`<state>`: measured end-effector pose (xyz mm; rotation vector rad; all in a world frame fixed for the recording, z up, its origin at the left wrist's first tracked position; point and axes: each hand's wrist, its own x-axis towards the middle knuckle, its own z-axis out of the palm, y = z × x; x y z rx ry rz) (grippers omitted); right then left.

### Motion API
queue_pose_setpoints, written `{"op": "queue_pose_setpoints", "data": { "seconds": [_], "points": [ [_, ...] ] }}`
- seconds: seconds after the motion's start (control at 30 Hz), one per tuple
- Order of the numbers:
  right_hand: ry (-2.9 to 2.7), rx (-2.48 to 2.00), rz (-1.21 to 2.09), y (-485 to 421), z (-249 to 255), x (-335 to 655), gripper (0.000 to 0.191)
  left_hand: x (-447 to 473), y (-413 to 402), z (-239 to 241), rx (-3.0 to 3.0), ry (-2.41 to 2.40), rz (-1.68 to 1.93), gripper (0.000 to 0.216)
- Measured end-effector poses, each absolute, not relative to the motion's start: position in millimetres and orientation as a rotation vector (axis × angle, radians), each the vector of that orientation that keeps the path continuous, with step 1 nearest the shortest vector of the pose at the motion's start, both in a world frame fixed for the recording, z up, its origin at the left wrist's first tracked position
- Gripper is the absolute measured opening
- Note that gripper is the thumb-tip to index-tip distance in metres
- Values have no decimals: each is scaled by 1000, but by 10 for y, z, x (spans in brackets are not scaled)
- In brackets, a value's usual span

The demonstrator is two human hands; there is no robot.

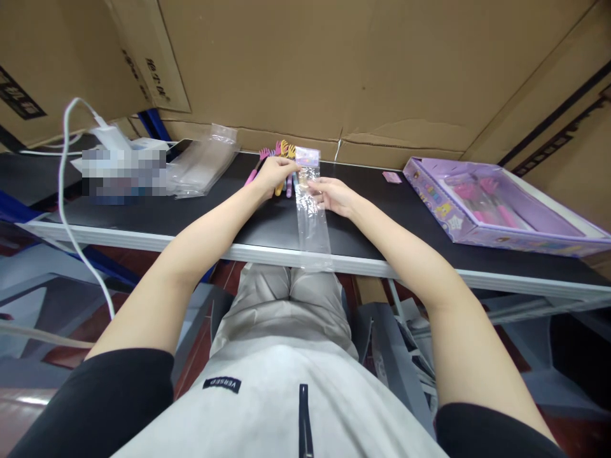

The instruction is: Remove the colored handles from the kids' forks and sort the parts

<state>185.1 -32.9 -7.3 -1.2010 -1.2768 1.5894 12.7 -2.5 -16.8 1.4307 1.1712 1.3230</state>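
Observation:
A long clear plastic bag [314, 229] with a purple printed card [308, 156] at its top lies over the table and hangs past the front edge. My left hand [275, 174] pinches the bag's upper left edge, just below the card. On the bag's right side, the fingers of my right hand [335, 196] are closed on the plastic. Behind and beside my left hand lie several small hand-shaped back scratchers [285, 149] with pink, yellow and purple handles. My left hand partly hides them.
A stack of clear bags [203, 165] lies to the left, beside a white charger and cable [112, 137]. On the right stands an open purple box [443, 207] holding pink back scratchers. A small pink card [392, 177] lies near it. Cardboard [382, 70] walls the back of the table.

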Motion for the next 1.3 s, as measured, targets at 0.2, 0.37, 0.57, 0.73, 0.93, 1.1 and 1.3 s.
{"op": "queue_pose_setpoints", "data": {
  "seconds": [0.2, 0.37, 0.57, 0.73, 0.93, 1.1, 1.3],
  "points": [
    [-1244, -1127, 1352, -234, -113, 1896, 22, 128, 33, -151, 1327, 1200, 1383, 22],
    [-1300, -1083, 1359, -244, -70, 1930, 15, 131, 35, -165, 1409, 1078, 1376, 12],
    [-1238, -1067, 1334, -233, -32, 1938, 26, 111, 38, -173, 1523, 1052, 1262, 11],
    [-1229, -1092, 1276, -170, -39, 1980, 14, 110, 35, -164, 1613, 1024, 1206, 15],
    [-1257, -1162, 1145, -178, 4, 1995, 18, 133, -56, -139, 1614, 1143, 1210, 17],
    [-1289, -1192, 1048, -128, -44, 1990, 18, 137, -97, -112, 1656, 1217, 1159, 19],
    [-1244, -1194, 928, 7, -61, 2062, 13, 99, -32, -163, 1695, 1185, 1184, 14]
  ]
}}
